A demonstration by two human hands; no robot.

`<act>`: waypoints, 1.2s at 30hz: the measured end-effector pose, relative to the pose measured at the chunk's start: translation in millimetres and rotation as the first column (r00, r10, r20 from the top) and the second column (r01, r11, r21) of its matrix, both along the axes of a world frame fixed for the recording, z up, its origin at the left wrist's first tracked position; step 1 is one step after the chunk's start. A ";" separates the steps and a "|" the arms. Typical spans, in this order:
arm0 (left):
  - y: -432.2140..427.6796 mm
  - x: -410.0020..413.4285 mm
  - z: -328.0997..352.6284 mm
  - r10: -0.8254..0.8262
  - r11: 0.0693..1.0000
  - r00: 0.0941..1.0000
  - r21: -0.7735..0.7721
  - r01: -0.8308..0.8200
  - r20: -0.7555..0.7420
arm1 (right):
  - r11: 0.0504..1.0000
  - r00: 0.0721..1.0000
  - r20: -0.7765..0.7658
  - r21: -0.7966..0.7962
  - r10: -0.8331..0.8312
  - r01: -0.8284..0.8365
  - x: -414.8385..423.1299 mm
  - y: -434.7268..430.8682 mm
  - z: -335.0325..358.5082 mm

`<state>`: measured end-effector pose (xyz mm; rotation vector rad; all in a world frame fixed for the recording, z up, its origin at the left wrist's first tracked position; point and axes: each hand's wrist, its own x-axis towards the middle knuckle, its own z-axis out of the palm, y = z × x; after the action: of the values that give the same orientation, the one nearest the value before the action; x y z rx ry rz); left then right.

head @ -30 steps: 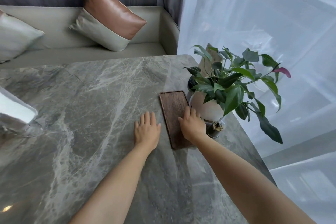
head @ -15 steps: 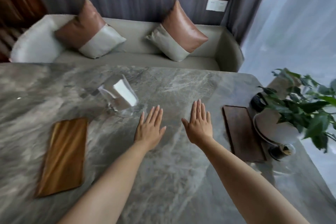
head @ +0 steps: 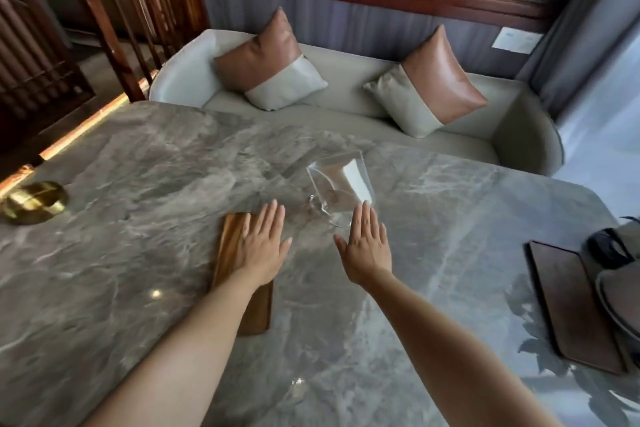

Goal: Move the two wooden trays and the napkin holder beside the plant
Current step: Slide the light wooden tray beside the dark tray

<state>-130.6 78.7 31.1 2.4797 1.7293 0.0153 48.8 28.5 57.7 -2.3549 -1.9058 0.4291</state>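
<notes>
A light brown wooden tray [head: 229, 253] lies on the grey marble table [head: 138, 253], and my left hand [head: 260, 248] is spread flat over its far end, fingers apart. My right hand [head: 367, 246] hovers open just in front of the clear napkin holder [head: 341, 189], which holds white napkins. A dark wooden tray [head: 571, 305] lies at the right edge of the view, next to the plant's pale pot [head: 620, 298]. Only the pot's edge shows; the leaves are out of frame.
A brass round object [head: 33, 202] sits at the table's far left. Behind the table runs a grey sofa [head: 346, 121] with two brown-and-grey cushions. A dark item [head: 606, 246] lies beyond the pot. Wooden lattice screens stand at the back and left.
The view has swung left from the plant. My hands left the dark tray beside the pot; my left hand now covers the light tray and my right is at the napkin holder.
</notes>
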 end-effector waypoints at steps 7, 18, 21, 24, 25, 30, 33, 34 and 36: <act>14.5 -68.0 -17.8 0.211 0.971 0.977 -0.109 -0.213 -0.028 | 0.992 0.997 -0.057 -0.113 0.051 -0.057 -67.2 6.4 -23.2; 58.8 -108.0 -40.0 0.232 0.941 0.968 -0.228 -0.249 -0.099 | 0.961 0.983 -0.176 -0.276 -0.050 -0.001 -123.7 1.3 -55.0; 72.7 -103.9 -41.7 0.231 0.936 0.970 -0.256 -0.243 -0.077 | 0.939 0.957 -0.231 -0.331 -0.177 0.094 -130.5 5.3 -59.3; 88.7 -96.6 -45.2 0.211 0.938 0.976 -0.267 -0.219 -0.061 | 0.916 0.942 -0.220 -0.367 -0.252 0.159 -133.6 8.0 -62.7; 93.8 -93.6 -46.1 0.205 0.940 0.977 -0.269 -0.211 -0.052 | 0.912 0.942 -0.210 -0.373 -0.263 0.172 -134.1 8.3 -63.9; 112.9 -81.7 -52.9 0.192 0.940 0.980 -0.279 -0.198 -0.048 | 0.900 0.929 -0.199 -0.374 -0.313 0.224 -137.1 6.0 -70.9; 119.2 -76.9 -56.2 0.238 0.924 0.971 -0.310 -0.223 0.011 | 0.900 0.927 -0.198 -0.370 -0.320 0.231 -139.7 5.0 -73.8; 120.0 -75.0 -56.7 0.248 0.920 0.968 -0.320 -0.225 0.032 | 0.897 0.923 -0.200 -0.370 -0.329 0.240 -140.4 4.8 -74.2; 120.9 -71.4 -57.9 0.256 0.917 0.965 -0.329 -0.225 0.055 | 0.884 0.906 -0.214 -0.385 -0.364 0.264 -141.6 5.4 -74.3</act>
<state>-201.9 199.6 -26.7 1.9961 1.8194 -0.1127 -92.8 33.9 -16.7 -2.5762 -1.3733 1.0787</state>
